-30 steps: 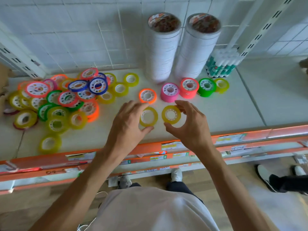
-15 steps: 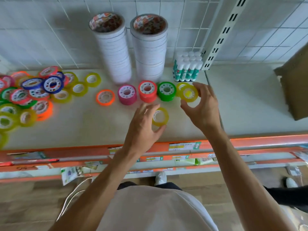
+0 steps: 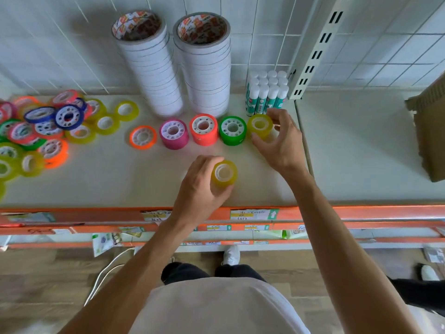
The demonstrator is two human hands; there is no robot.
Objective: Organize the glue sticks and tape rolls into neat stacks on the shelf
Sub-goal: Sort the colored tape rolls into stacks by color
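Observation:
My left hand grips a yellow tape roll just above the shelf, near its front edge. My right hand curls round the yellow tape stack at the right end of a row of stacks: green, red, pink and a single orange roll. Glue sticks stand bundled behind the yellow stack. A loose heap of coloured tape rolls covers the shelf's left side.
Two tall columns of white tape stand against the tiled back wall. A slotted upright splits the shelf; a cardboard box sits far right. An orange rail edges the front. Another person's shoes are on the floor.
My right hand carried its yellow roll right and set it down onto the yellow stack. My left hand lifted the other yellow roll and moved it right. The camera view shifted right.

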